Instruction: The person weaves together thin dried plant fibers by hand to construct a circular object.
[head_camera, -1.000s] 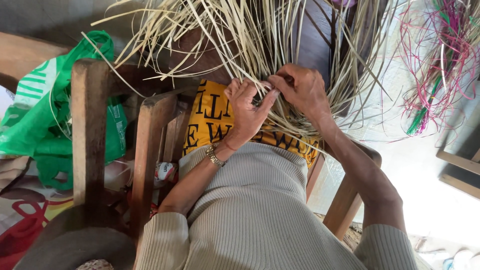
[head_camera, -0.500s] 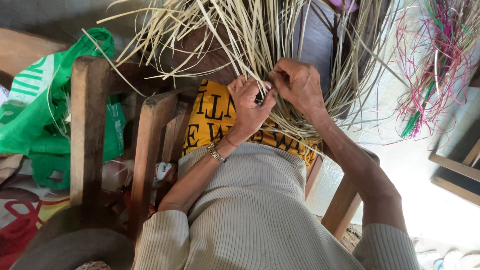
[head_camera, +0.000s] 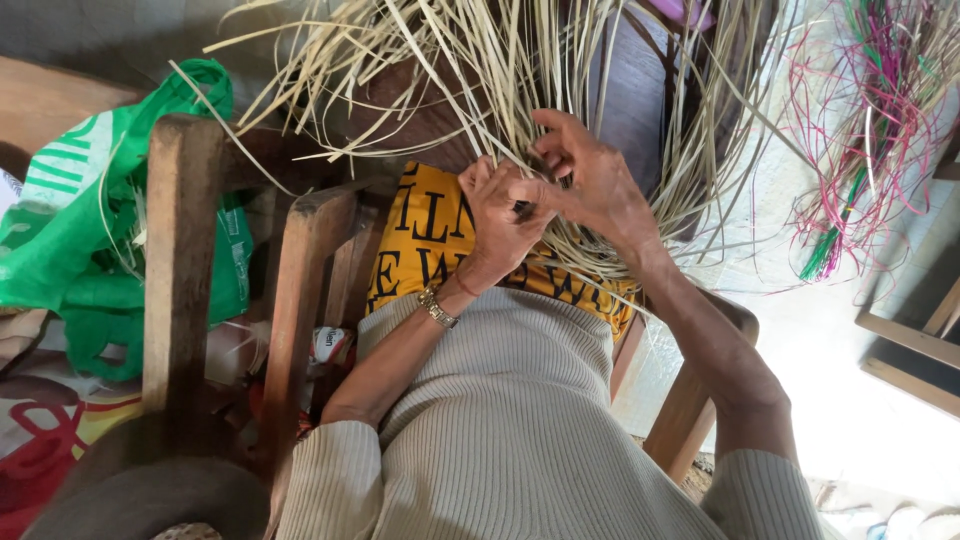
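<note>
Both hands meet at the middle of the view, buried in a spray of pale straw strips (head_camera: 520, 90) that fans upward and outward from the person's lap. The left hand (head_camera: 498, 215), with a metal bracelet (head_camera: 437, 307) at the wrist, has its grip curled closed around a bunch of the strips, fingers folded in toward the palm. The right hand (head_camera: 595, 185) lies against it, touching, its grip pinched on a few strips with the fingers bent over them; exactly how many strips each hand holds cannot be told. The strips bend under the hands into a woven patch that lies on a yellow cloth with dark lettering (head_camera: 430, 240) across the lap. Both arms wear a ribbed beige sweater (head_camera: 500, 420). To the left stands a wooden chair frame (head_camera: 180, 260) with a green plastic bag (head_camera: 70, 220) behind it. At the upper right, well apart from the hands, lies a bundle of pink and green strips (head_camera: 870, 110).
</note>
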